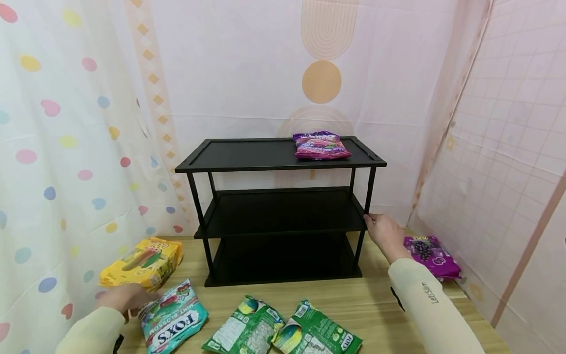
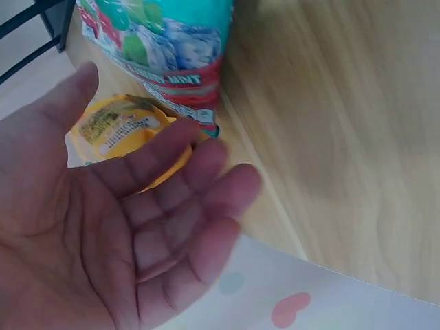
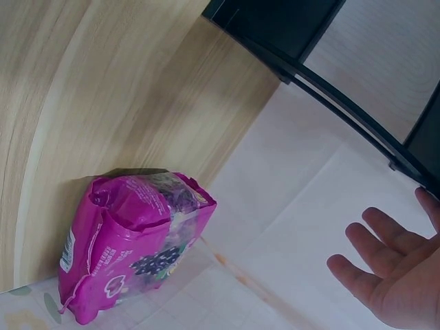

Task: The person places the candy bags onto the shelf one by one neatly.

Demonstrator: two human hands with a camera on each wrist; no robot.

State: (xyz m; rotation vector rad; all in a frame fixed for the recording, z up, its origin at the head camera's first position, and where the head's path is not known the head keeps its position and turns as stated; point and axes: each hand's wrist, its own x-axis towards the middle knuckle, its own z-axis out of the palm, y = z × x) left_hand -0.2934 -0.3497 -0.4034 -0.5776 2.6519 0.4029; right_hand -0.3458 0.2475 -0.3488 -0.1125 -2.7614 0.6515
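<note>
My left hand hovers by the teal FOX'S candy bag, its relaxed fingers holding nothing in the left wrist view. Just beyond lies a yellow bag with a popsicle picture. My right hand is at the right front post of a black three-tier shelf, around middle-shelf height. In the right wrist view its fingers are spread and loosely extended, and one fingertip meets the black frame. A purple-pink candy bag lies on the top tier, toward the right.
Two green bags, one left and one right, lie on the wooden table in front of the shelf. A purple bag with a grape picture sits by the right wall. Patterned curtains hang behind and at both sides.
</note>
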